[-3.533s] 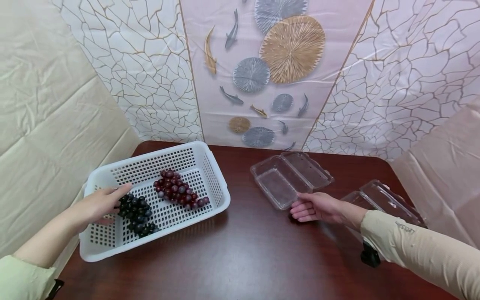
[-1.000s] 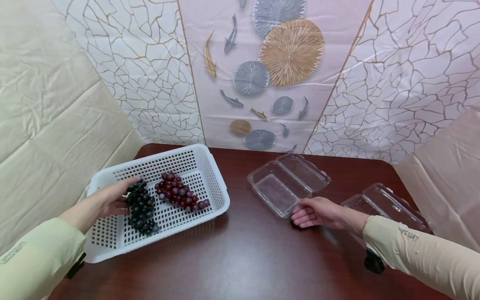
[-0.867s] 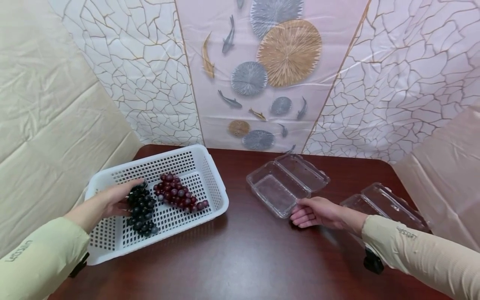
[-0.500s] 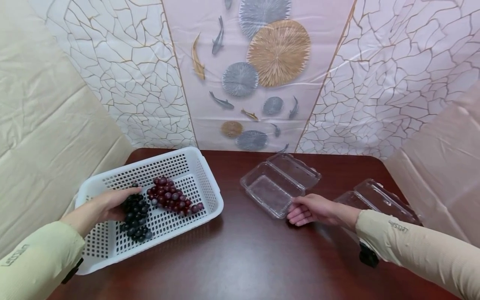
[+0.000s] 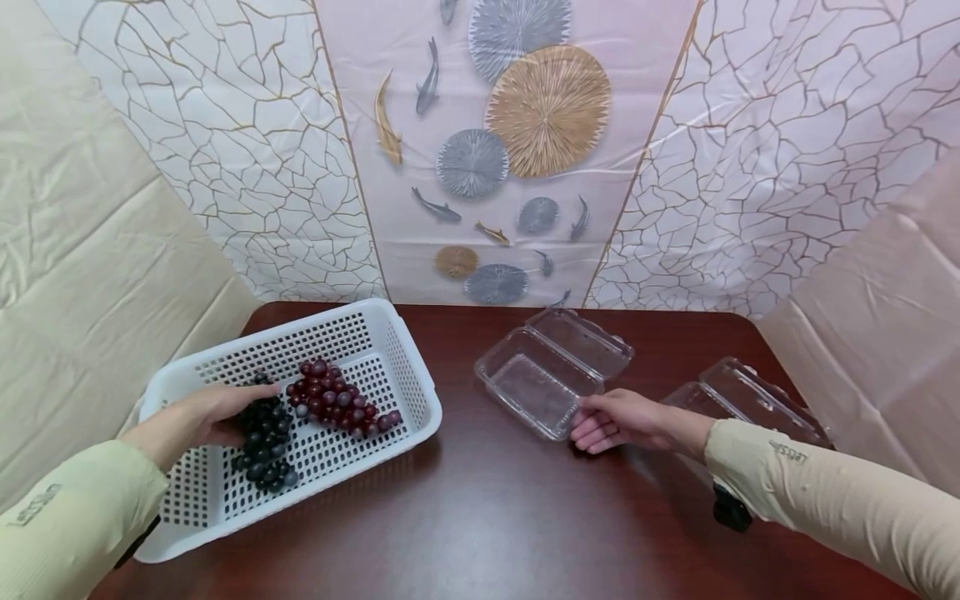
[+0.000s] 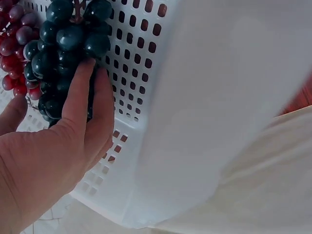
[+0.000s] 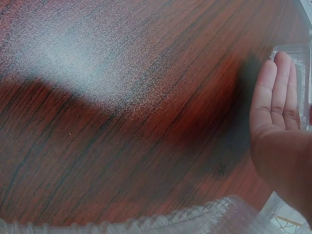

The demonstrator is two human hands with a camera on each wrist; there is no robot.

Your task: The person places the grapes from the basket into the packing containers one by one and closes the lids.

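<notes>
A bunch of black grapes (image 5: 262, 442) lies in the left part of a white perforated basket (image 5: 431, 400). Around its upper part is my left hand (image 5: 198, 417); in the left wrist view the fingers press along one side and the thumb is on the other. A bunch of red grapes (image 5: 341, 400) lies close by in the same basket. My right hand (image 5: 626, 421) is at the near corner of a clear hinged plastic container (image 5: 536, 387) with its lid folded back. Its thumb touches the rim, and its fingers (image 7: 277, 97) are nearly straight.
A second clear container (image 5: 742, 396), its lid raised, stands at the right, partly behind my right forearm. All stand on a glossy dark red-brown table (image 5: 465, 517). Patterned sheets (image 5: 517, 208) hang behind it, and plain beige cloth (image 5: 90, 250) flanks the left side.
Since the oldest frame, my left hand has gone from the left side of the black grapes to around them, and the bunch has shifted a little. My right hand has stayed by the container's corner.
</notes>
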